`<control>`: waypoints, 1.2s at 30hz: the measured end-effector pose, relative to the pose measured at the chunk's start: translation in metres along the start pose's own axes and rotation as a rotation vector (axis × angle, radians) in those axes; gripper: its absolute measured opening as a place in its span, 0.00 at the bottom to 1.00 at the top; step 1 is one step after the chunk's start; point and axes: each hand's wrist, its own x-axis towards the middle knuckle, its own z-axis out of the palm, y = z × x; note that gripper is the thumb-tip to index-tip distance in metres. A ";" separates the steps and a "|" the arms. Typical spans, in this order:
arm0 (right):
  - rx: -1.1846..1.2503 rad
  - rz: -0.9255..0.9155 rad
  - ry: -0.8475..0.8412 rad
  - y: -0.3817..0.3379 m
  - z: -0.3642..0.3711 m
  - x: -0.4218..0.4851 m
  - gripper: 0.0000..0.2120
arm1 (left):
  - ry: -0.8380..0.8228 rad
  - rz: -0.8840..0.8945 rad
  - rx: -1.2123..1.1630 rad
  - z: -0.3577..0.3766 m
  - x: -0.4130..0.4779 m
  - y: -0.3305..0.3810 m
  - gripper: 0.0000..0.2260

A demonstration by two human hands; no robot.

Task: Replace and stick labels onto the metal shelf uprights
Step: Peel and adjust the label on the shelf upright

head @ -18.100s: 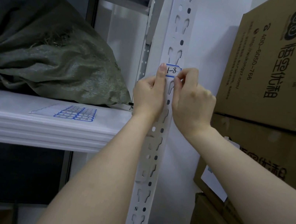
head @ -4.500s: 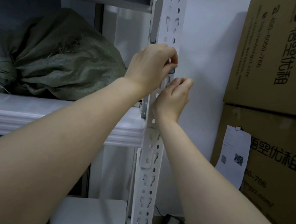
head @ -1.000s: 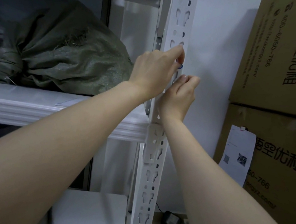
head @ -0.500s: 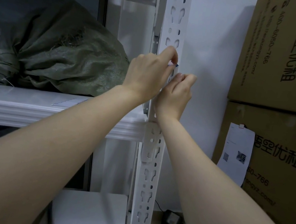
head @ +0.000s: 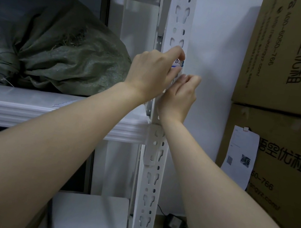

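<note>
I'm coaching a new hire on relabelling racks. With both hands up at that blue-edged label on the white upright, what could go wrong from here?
1. The left hand hides most of the label, so it may go on crooked unnoticed.
2. The upright is full of slots; paper bridging them may crease or grip poorly.
3. The label's right end reaches the upright's edge, so that corner could overhang and lift.
</note>
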 end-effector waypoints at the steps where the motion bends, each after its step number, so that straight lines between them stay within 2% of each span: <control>1: 0.000 -0.001 -0.002 0.000 0.000 0.000 0.09 | -0.002 0.006 0.006 0.000 0.002 0.000 0.09; 24: -0.008 -0.013 -0.020 0.002 -0.001 0.000 0.09 | -0.029 -0.055 -0.070 -0.003 0.001 0.004 0.06; 32: -0.024 -0.041 0.044 0.004 0.001 -0.003 0.06 | -0.119 -0.125 -0.144 -0.008 -0.010 0.001 0.05; 36: -0.105 -0.125 0.107 0.011 0.005 -0.004 0.05 | -0.123 -0.178 -0.261 -0.009 -0.025 -0.007 0.03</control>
